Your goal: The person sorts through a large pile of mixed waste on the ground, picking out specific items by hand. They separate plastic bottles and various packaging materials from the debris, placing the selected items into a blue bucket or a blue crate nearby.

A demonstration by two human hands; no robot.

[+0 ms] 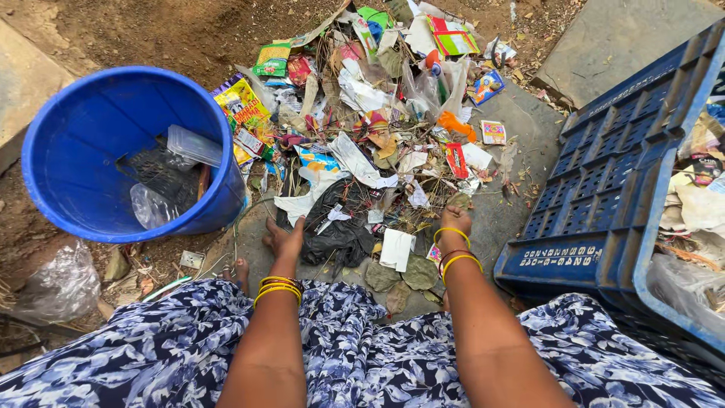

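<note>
I squat over a heap of mixed litter [377, 113] on the ground: wrappers, paper scraps, plastic bits and dry leaves. My left hand [285, 240] reaches down with fingers spread, its tips touching a crumpled black plastic bag [336, 227]. My right hand [455, 223] is curled, fingers closed, over small scraps and leaves at the near edge of the heap; whether it grips anything is hidden. Yellow bangles ring both wrists. A white paper piece [396, 249] lies between my hands.
A blue plastic drum [91, 204] stands at the left, holding clear plastic and black mesh pieces. A blue plastic crate [604, 196] with paper and plastic waste sits at the right. A clear plastic bag [60, 283] lies at lower left. Bare soil surrounds a concrete slab [619, 38].
</note>
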